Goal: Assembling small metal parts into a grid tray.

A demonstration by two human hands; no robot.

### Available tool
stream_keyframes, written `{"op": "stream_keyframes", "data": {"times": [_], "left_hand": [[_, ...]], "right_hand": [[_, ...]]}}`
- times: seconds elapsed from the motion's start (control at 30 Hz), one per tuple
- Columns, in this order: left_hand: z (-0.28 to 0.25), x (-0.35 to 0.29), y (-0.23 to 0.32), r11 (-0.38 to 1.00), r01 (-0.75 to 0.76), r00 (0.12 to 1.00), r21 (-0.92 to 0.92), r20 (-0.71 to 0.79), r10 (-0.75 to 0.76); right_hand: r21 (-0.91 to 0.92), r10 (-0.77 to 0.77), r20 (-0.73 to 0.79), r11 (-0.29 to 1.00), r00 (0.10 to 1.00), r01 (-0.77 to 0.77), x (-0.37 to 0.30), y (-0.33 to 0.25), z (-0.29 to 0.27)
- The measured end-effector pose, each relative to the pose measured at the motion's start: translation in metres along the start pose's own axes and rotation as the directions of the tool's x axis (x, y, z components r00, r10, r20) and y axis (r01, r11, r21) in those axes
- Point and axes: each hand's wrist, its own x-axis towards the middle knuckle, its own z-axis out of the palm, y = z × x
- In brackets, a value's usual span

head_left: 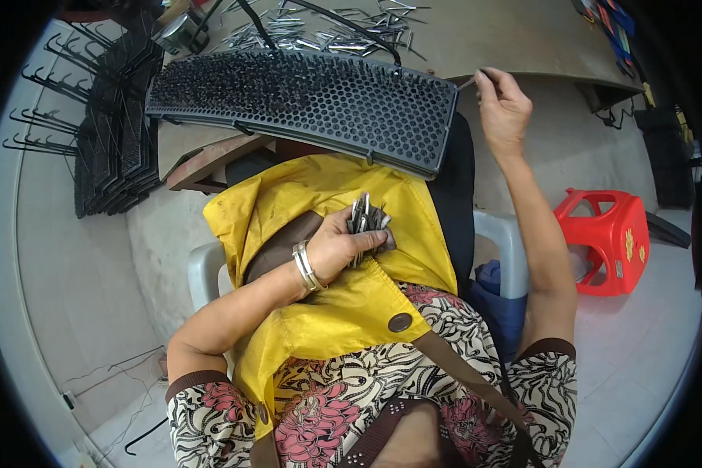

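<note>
Your left hand (334,246) closed round bundle of slim silvery-grey metal rods (360,212), above yellow cloth apron (312,331). Your right hand (505,113) pinches what looks like one thin grey rod (466,83), beside far right corner of black perforated rack (390,117). Rods likely stiff, light, slick; grip mid-length. Dark stubs crowd rack's left end; open holes toward near right corner. Silvery cylindrical can (181,33): contents unclear.

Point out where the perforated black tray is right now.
In the head view, the perforated black tray is at upper centre, between the pile of thin metal pieces and the yellow apron, just left of the right hand.
</note>
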Motion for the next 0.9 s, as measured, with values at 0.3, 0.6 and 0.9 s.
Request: {"op": "stream_keyframes", "data": {"times": [0.3,0.6,0.9], "left_hand": [[0.001,-0.003,-0.002,0.968,0.008,1.0,0.252,-0.006,-0.007],[0.006,0.014,0.022,0.956,0.034,0.991,-0.291,-0.11,-0.069],[0.026,0.027,0.034,0.938,-0.084,0.993,-0.336,-0.112,0.049]], "right_hand": [[-0.404,-0.316,0.365,0.794,0.876,0.455,-0.003,-0.005,0.011],[0.104,0.077,0.578,0.98,0.812,-0.167,-0.056,-0.076,-0.009],[0.215,0.161,0.713,0.876,0.682,-0.432,-0.076,-0.094,-0.01]]}}
